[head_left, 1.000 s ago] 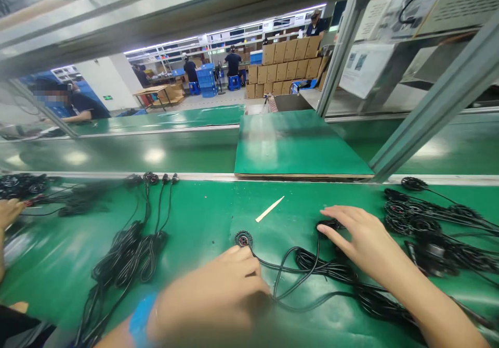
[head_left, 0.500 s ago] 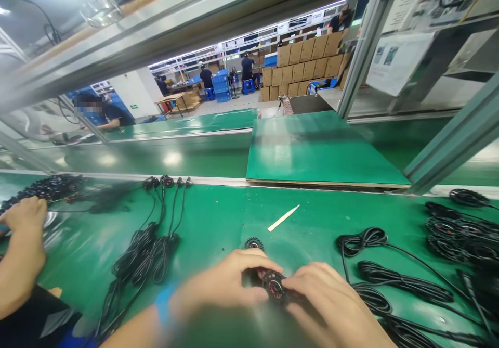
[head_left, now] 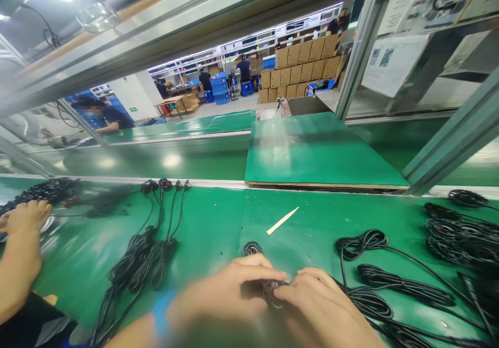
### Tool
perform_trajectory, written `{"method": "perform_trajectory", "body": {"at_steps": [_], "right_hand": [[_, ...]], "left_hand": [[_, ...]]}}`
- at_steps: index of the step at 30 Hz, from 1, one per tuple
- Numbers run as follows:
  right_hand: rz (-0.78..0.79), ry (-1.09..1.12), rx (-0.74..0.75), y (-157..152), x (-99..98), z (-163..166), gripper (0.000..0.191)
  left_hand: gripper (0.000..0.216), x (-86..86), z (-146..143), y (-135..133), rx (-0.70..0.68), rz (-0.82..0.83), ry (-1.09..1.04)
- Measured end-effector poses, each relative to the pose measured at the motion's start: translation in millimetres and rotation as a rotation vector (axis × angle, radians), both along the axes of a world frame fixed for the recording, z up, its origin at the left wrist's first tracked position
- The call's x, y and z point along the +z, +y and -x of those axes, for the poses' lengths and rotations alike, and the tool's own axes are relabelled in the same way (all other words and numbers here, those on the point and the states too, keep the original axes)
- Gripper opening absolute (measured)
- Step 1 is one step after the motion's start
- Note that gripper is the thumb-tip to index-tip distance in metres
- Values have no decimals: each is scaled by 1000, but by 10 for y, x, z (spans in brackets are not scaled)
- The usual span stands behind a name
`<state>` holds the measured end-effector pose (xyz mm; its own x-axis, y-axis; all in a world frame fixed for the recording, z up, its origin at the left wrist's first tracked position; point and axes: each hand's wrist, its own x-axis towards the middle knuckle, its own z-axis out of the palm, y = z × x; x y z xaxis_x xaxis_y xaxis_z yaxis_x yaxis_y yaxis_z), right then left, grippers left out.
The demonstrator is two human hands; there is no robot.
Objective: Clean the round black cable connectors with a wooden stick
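At bottom centre, the left hand (head_left: 226,298) and right hand (head_left: 323,309) pinch a small round black connector with a reddish core (head_left: 272,291) together above the green bench mat (head_left: 218,223).

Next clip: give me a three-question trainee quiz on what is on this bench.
1. True or false: both the left hand and the right hand touch the small round black part.
2. The pale stick lies: A) on the green bench, B) on the raised green board, C) in a hand.
3. What lies just beyond the left hand's fingers?

Key: 1 true. 2 A. 3 A second round black part.
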<state>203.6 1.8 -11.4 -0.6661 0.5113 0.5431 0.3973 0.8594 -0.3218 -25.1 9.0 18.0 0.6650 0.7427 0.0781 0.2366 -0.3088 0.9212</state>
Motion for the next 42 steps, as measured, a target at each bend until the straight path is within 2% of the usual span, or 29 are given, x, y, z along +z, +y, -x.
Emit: {"method": "perform_trajectory", "body": {"at_steps": [8,13,16,19,22,25,28,31,34,36,38,42], "right_hand": [[-118,57,-64,39,259,-29,30],[-130,39,-43,62,192,-58,25],[-114,42,-16,54,83,-40,25],[-9,-32,-23,14,22,-40,33],[142,-134,-85,24,121,-176,43],[257,-192,-279,155,313,-513,54],[393,-266,-488,314,433,-949,63],[552,-457,-466,337,445,-1264,82],[610,-596,-443,160,369,-1345,109],[519,-636,-466,-14,250,-1286,115],[350,-618,-537,-173,77,-1163,106],[113,-565,-820,-364,-279,-857,81]], "left_hand": [[51,-74,-3,-29,41,-28,-108],[52,-140,17,-53,69,-39,-101],[52,-106,13,-48,56,-51,-71],[47,7,-19,-47,30,-87,33],[39,118,-29,-48,50,-152,182],[43,134,5,-24,75,-186,232],[54,80,35,14,75,-197,272],[56,27,38,43,81,-166,349],[51,-17,32,61,75,-149,397],[48,-66,31,62,82,-168,399],[45,-143,31,53,88,-203,386],[41,-351,23,27,171,-294,340]]}}
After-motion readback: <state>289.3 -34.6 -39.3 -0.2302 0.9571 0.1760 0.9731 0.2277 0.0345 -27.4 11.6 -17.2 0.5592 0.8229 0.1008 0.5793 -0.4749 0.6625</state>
